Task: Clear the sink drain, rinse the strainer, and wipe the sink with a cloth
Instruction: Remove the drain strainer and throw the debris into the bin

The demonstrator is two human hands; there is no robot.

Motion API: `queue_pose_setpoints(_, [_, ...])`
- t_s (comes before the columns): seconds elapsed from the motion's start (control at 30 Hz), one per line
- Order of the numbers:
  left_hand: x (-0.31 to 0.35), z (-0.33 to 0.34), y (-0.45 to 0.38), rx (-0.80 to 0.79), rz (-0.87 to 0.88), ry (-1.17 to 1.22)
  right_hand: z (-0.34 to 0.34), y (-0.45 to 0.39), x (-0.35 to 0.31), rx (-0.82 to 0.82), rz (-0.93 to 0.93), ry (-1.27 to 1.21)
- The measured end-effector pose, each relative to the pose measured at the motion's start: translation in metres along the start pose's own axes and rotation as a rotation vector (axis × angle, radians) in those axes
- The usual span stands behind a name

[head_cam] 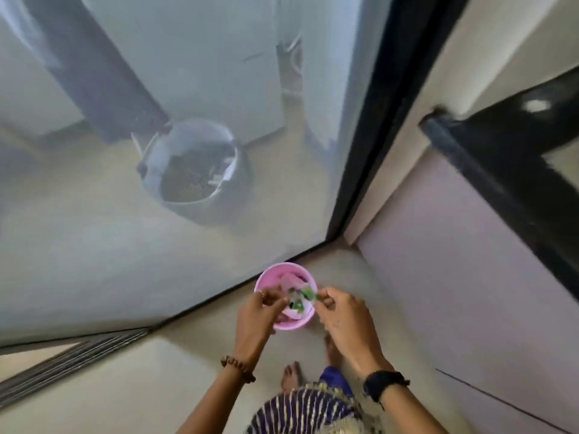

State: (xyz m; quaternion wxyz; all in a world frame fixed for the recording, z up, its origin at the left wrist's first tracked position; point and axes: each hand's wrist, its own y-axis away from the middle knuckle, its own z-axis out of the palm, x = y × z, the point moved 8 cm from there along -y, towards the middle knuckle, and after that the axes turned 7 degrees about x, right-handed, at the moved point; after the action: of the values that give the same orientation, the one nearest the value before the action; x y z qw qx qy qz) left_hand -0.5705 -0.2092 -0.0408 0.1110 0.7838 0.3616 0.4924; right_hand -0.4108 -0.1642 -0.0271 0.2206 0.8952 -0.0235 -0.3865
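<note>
Both hands meet over a pink bin [296, 322] at 6 o'clock, the left hand [254, 314] pinched at its rim, the right hand [340, 313] pinching green scraps [308, 292]; no sink visible.

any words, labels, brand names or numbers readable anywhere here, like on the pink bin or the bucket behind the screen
None can be read.
Pink bin: no print shows on its rim or wall; the scraps inside are too blurred to tell.
Grey bucket: seen through the mesh screen, hazy, no label visible.
Black wristband on the right wrist: no markings visible.
Bead bracelet on the left wrist: plain beads.
</note>
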Motion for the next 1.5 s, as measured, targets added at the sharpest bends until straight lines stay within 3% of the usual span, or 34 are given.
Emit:
queue_pose_setpoints(0.13, [-0.092, 0.032, -0.068, 0.035, -0.156, 0.028, 0.089, -0.063, 0.047, -0.073, -0.047, 0.175])
queue_pose_setpoints(0.3, [-0.206, 0.099, -0.164, 0.086, -0.211, -0.015, 0.201, -0.148, 0.143, -0.117, -0.028, 0.308])
queue_pose_setpoints(0.43, [-0.279, 0.149, -0.215, 0.077, -0.267, -0.066, 0.285, -0.189, 0.214, -0.287, 0.014, 0.393])
queue_pose_setpoints(0.53, [-0.298, 0.168, -0.224, 0.011, -0.291, -0.086, 0.306, -0.200, 0.239, -0.308, 0.094, 0.336])
queue_pose_setpoints(0.63, [-0.279, 0.163, -0.213, 0.038, -0.322, 0.032, 0.292, -0.196, 0.233, -0.247, 0.221, 0.054])
queue_pose_setpoints(0.87, [-0.142, 0.125, -0.137, -0.038, -0.525, 0.669, 0.165, -0.136, 0.136, -0.093, 0.466, -0.565])
queue_pose_setpoints(0.97, [-0.061, 0.105, -0.094, -0.110, -0.551, 0.825, 0.082, -0.101, 0.074, -0.011, 0.433, -0.687])
queue_pose_setpoints(1.1, [0.073, 0.081, -0.008, -0.352, -0.459, 0.986, -0.046, -0.038, -0.009, 0.083, 0.286, -0.894])
queue_pose_setpoints(1.3, [0.217, 0.088, 0.126, -0.734, -0.295, 0.950, -0.211, 0.058, -0.046, 0.327, 0.095, -1.158])
queue_pose_setpoints(1.5, [0.303, 0.167, 0.223, -0.959, -0.205, 0.691, -0.341, 0.134, -0.003, 0.658, 0.027, -1.151])
